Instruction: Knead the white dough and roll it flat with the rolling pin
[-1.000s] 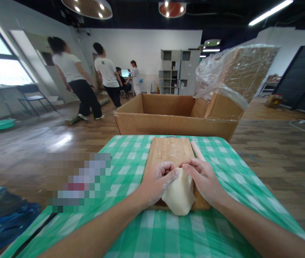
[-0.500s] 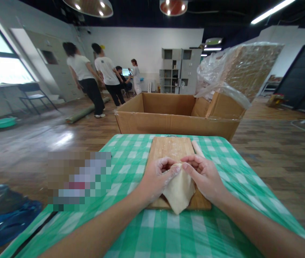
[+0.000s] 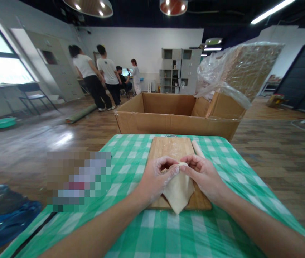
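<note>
A pale, flattened sheet of dough [image 3: 178, 191] hangs from my fingers, its pointed lower end reaching past the near edge of the wooden cutting board [image 3: 171, 146]. My left hand [image 3: 161, 175] pinches the dough's upper edge between thumb and fingers, with flour on the skin. Close beside it, my right hand [image 3: 202, 173] pinches the same edge, the two thumbs nearly meeting. Behind the right hand, a rolling pin [image 3: 197, 148] lies along the board's right side, partly hidden by that hand.
A green-and-white checked cloth [image 3: 131, 157] covers the table. Past its far edge stands a large open cardboard box [image 3: 174, 122], with plastic-wrapped cardboard [image 3: 251, 71] at its right. A blurred-out item [image 3: 80, 179] lies at the table's left. Several people stand or sit at the back.
My fingers have shifted slightly along the dough's upper edge, both hands still pinching it. In the background, two people in white tops have moved a little to the right.
</note>
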`<state>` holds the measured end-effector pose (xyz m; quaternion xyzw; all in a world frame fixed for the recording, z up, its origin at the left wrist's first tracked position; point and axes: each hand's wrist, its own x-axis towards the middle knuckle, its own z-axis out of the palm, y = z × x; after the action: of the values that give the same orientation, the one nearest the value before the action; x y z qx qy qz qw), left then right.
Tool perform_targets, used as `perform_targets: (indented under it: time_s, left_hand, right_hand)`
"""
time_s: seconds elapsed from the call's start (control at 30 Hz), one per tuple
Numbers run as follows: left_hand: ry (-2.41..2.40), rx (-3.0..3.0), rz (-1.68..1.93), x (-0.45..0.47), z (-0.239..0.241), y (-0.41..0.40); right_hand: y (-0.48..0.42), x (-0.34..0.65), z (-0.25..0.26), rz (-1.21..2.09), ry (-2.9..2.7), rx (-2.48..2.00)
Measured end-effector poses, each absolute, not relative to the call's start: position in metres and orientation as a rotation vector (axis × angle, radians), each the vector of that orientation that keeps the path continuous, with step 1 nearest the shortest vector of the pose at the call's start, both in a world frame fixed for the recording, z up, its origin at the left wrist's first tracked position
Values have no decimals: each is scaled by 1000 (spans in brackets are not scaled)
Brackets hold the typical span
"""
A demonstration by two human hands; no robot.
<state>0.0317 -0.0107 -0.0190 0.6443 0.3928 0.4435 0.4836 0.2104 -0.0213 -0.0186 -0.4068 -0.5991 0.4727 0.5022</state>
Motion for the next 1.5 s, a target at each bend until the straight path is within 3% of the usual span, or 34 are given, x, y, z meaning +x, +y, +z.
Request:
perform_targets:
  time_s: [0.23,0.57,0.9,1.33,1.5]
  left_hand:
    - [916,1402,1141,36,-23,-11]
    - [995,1635,1102,32,-21,-13]
    - [1017,1690,1085,32,-28,-17]
    - [957,1554,1040,32,-21,-11]
    - [1015,1593,1049,31,-18,-12]
  right_hand:
    - [-23,211,-20,1150,-1503,-948]
    - [-25,211,-22,1020,-1617,-948]
    - [-26,217,-19,604,-1952,-1066]
    - [-22,219,-23,820,-1732,-1049]
    - [-25,219,-18,689,-1848,-1054]
